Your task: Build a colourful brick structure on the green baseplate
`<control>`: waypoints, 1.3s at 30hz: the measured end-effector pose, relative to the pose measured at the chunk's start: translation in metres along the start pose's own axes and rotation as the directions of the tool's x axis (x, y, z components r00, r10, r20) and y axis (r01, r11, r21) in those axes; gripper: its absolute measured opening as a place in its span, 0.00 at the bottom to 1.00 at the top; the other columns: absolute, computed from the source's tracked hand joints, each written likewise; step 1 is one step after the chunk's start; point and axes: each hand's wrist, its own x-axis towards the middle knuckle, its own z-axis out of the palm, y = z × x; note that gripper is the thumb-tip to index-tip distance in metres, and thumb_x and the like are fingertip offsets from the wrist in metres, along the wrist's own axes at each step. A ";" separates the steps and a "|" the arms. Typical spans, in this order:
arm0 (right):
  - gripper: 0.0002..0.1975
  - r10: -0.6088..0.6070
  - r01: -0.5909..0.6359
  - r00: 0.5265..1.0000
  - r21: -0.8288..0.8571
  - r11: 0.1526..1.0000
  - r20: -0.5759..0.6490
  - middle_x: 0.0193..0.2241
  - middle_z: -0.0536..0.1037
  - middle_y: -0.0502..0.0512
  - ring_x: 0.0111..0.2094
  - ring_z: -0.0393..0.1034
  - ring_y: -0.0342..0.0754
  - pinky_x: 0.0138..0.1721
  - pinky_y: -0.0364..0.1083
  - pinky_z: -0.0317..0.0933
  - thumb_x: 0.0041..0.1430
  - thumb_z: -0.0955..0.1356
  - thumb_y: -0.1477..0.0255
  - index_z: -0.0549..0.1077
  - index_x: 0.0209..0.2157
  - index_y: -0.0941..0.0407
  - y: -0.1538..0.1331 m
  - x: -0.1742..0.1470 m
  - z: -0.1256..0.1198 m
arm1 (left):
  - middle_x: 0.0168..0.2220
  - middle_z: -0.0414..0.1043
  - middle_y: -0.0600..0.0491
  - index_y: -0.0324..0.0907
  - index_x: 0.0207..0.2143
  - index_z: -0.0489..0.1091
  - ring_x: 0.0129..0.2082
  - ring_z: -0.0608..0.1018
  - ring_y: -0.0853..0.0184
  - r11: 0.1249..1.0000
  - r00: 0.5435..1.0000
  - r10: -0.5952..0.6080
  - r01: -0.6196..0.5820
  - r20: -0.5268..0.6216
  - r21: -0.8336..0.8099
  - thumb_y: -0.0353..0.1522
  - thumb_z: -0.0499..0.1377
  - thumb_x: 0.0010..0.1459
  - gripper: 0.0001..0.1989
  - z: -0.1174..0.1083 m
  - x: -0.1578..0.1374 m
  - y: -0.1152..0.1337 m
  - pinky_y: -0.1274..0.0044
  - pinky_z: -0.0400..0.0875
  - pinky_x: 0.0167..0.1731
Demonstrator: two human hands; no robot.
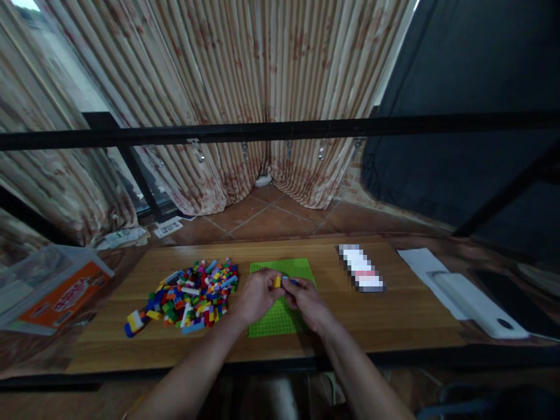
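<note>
Wood-look worktop (385, 321) carries the lot. Mixed brick pile (199, 294) sprawls toward its left edge, probably to keep pieces within reach without crowding the middle. Green baseplate (266, 319) sits about midway between the left and right edges, square to the near edge, handy for both arms I guess. Left hand (259, 294) has a small yellow brick (277, 282) pinched above the plate; right hand (310, 303) grips a blue piece (293, 282) right beside it, likely for lining up. Can't tell if they're joined.
</note>
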 end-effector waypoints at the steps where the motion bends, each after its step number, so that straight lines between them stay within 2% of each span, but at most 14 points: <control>1: 0.21 -0.012 0.013 1.000 -0.052 0.999 0.013 0.14 0.60 0.42 0.17 0.50 0.37 0.19 0.40 0.42 0.44 0.71 0.52 0.68 0.22 0.56 0.002 0.001 -0.002 | 0.30 0.72 0.55 0.40 0.37 0.74 0.28 0.74 0.70 0.999 1.000 -0.006 0.006 0.009 -0.048 0.26 0.58 0.53 0.09 -0.001 -0.001 -0.005 0.81 0.66 0.29; 3: 0.19 -0.086 0.089 0.996 -0.236 0.968 0.023 0.14 0.60 0.43 0.17 0.51 0.38 0.20 0.41 0.44 0.49 0.68 0.54 0.68 0.21 0.56 0.005 0.003 -0.004 | 0.29 0.73 0.56 0.40 0.41 0.73 0.27 0.74 0.70 0.997 1.000 -0.022 0.022 0.002 -0.080 0.28 0.58 0.53 0.12 -0.005 -0.002 -0.014 0.81 0.67 0.28; 7: 0.15 -0.230 0.216 0.972 -0.593 0.776 0.054 0.19 0.69 0.48 0.22 0.61 0.43 0.26 0.43 0.52 0.57 0.64 0.61 0.72 0.26 0.57 0.010 0.007 0.000 | 0.28 0.74 0.56 0.41 0.45 0.73 0.28 0.76 0.69 0.997 0.996 -0.080 0.080 -0.042 -0.001 0.27 0.57 0.53 0.15 -0.027 0.000 -0.030 0.80 0.68 0.31; 11: 0.12 -0.242 0.232 0.964 -0.794 0.562 0.111 0.31 0.78 0.56 0.32 0.71 0.49 0.36 0.45 0.59 0.60 0.62 0.67 0.76 0.37 0.57 0.013 0.010 0.009 | 0.34 0.78 0.54 0.41 0.46 0.73 0.34 0.79 0.67 0.987 0.990 -0.141 0.143 -0.028 0.070 0.25 0.56 0.53 0.18 -0.044 0.006 -0.045 0.78 0.71 0.37; 14: 0.13 -0.235 0.210 0.964 -0.891 0.401 0.122 0.36 0.80 0.60 0.37 0.73 0.52 0.39 0.47 0.61 0.61 0.62 0.71 0.76 0.41 0.57 0.012 0.014 0.010 | 0.43 0.78 0.50 0.41 0.47 0.73 0.42 0.79 0.65 0.978 0.987 -0.162 0.160 0.006 0.131 0.23 0.54 0.54 0.19 -0.044 0.010 -0.049 0.76 0.70 0.46; 16: 0.13 -0.220 0.193 0.968 -0.919 0.343 0.121 0.38 0.80 0.61 0.38 0.74 0.53 0.40 0.48 0.62 0.60 0.63 0.72 0.76 0.43 0.57 0.011 0.017 0.007 | 0.46 0.77 0.49 0.42 0.47 0.73 0.46 0.78 0.64 0.975 0.987 -0.157 0.152 0.021 0.162 0.22 0.54 0.54 0.19 -0.040 0.013 -0.048 0.75 0.68 0.50; 19: 0.15 -0.209 0.163 0.973 -0.932 0.325 0.097 0.40 0.80 0.59 0.40 0.75 0.54 0.42 0.48 0.63 0.59 0.64 0.73 0.75 0.47 0.56 0.009 0.021 -0.001 | 0.48 0.76 0.49 0.42 0.49 0.71 0.48 0.77 0.64 0.969 0.984 -0.176 0.167 0.031 0.182 0.23 0.54 0.56 0.19 -0.033 0.015 -0.044 0.75 0.68 0.51; 22: 0.17 -0.204 0.133 0.977 -0.930 0.343 0.064 0.41 0.80 0.58 0.40 0.75 0.53 0.43 0.49 0.64 0.58 0.65 0.72 0.73 0.49 0.56 0.007 0.023 -0.007 | 0.46 0.77 0.47 0.41 0.52 0.68 0.46 0.78 0.63 0.952 0.976 -0.214 0.201 0.031 0.230 0.24 0.55 0.57 0.19 -0.026 0.015 -0.042 0.74 0.70 0.49; 25: 0.17 -0.197 0.138 0.978 -0.919 0.370 0.068 0.41 0.80 0.58 0.40 0.75 0.53 0.44 0.49 0.65 0.58 0.65 0.72 0.73 0.50 0.57 0.007 0.023 -0.009 | 0.43 0.77 0.48 0.40 0.50 0.68 0.44 0.79 0.63 0.937 0.977 -0.208 0.190 0.033 0.293 0.24 0.55 0.58 0.17 -0.022 0.014 -0.042 0.73 0.70 0.48; 29: 0.17 -0.271 0.176 0.960 -0.907 0.382 0.071 0.44 0.78 0.58 0.44 0.73 0.53 0.48 0.50 0.63 0.57 0.66 0.71 0.73 0.49 0.56 0.008 0.024 -0.005 | 0.38 0.78 0.49 0.40 0.48 0.69 0.40 0.80 0.63 0.927 0.978 -0.200 0.172 0.052 0.332 0.25 0.53 0.59 0.15 -0.019 0.014 -0.042 0.74 0.71 0.45; 33: 0.18 -0.294 0.180 0.952 -0.927 0.330 0.081 0.42 0.77 0.59 0.41 0.73 0.52 0.45 0.49 0.64 0.57 0.67 0.68 0.73 0.48 0.57 0.010 0.028 0.003 | 0.38 0.78 0.49 0.41 0.47 0.69 0.41 0.80 0.62 0.912 0.976 -0.211 0.174 0.061 0.371 0.26 0.53 0.59 0.14 -0.019 0.014 -0.040 0.73 0.71 0.44; 37: 0.11 -0.270 0.185 0.956 -0.952 0.243 0.117 0.38 0.76 0.56 0.38 0.72 0.52 0.40 0.48 0.62 0.59 0.66 0.68 0.75 0.42 0.54 0.010 0.031 0.009 | 0.39 0.78 0.49 0.41 0.46 0.69 0.41 0.80 0.62 0.911 0.978 -0.201 0.166 0.055 0.376 0.25 0.53 0.58 0.14 -0.018 0.015 -0.041 0.74 0.71 0.45; 39: 0.09 -0.274 0.191 0.954 -0.953 0.236 0.123 0.37 0.76 0.56 0.37 0.71 0.51 0.39 0.47 0.62 0.60 0.64 0.70 0.75 0.39 0.54 0.010 0.032 0.007 | 0.38 0.78 0.49 0.42 0.46 0.69 0.41 0.80 0.62 0.911 0.978 -0.199 0.163 0.059 0.380 0.25 0.53 0.58 0.14 -0.018 0.015 -0.042 0.74 0.71 0.45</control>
